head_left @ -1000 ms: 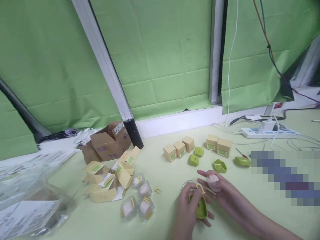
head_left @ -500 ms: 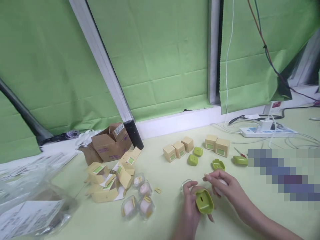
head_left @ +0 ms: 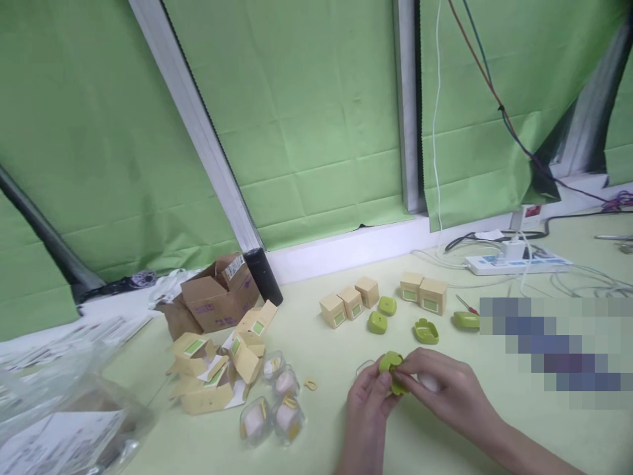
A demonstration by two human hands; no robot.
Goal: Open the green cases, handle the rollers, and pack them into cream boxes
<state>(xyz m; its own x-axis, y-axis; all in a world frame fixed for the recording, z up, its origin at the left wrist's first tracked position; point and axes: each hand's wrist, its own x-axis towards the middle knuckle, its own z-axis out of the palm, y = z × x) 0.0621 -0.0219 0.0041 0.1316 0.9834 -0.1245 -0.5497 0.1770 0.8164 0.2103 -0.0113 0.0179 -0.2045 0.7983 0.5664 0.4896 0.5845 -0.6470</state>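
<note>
My left hand (head_left: 366, 404) is closed around a small green plastic shell (head_left: 390, 360), held just above the table. The fingertips of my right hand (head_left: 448, 386) are pinched together against the shell's near side; whatever is between them is hidden. A white rounded piece (head_left: 429, 381) is tucked in the curled fingers of that same hand. Partly behind my left hand, a clear plastic shell (head_left: 364, 367) lies on the table. Farther back sits an open green shell (head_left: 426, 331), with two closed-looking green pieces (head_left: 378, 322) to its left.
Small cardboard boxes (head_left: 351, 302) stand at the back. Left of my hands lie clear packs with pale contents (head_left: 256, 420), a yellow loop (head_left: 310, 384) and opened cartons (head_left: 212, 389). A screwdriver (head_left: 467, 305), another green piece (head_left: 465, 320) and a power strip (head_left: 517, 262) are to the right.
The green shell has turned in my left hand, its hollow inside now less visible. My right hand has moved left, and its fingertips now meet the shell. The view has shifted slightly.
</note>
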